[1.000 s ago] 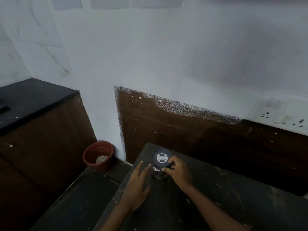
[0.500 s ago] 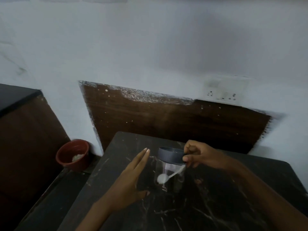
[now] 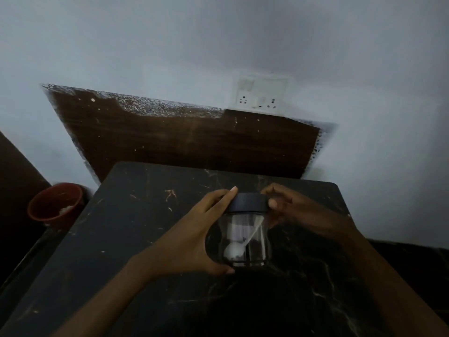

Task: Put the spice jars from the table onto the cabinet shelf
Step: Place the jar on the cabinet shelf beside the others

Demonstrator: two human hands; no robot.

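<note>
One spice jar [image 3: 245,237], dark lid [image 3: 247,203] on, white spoon [image 3: 234,251] inside, was held upright at mid-desk [image 3: 136,227]; whether it was lifted could not be told. Its glass was wrapped by the left grip [image 3: 194,239], its lid pinched by the right grip [image 3: 291,210]. Weight was best borne at the glass, not the lid, and kept level.

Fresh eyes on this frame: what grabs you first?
First, the clear spice jar with a dark lid and a white spoon inside, mid-frame over the black marble table. The left hand holds its side and the right hand pinches the lid. Next, the red pot low on the left beside the table, and the white socket panel on the wall above the brown board.
</note>
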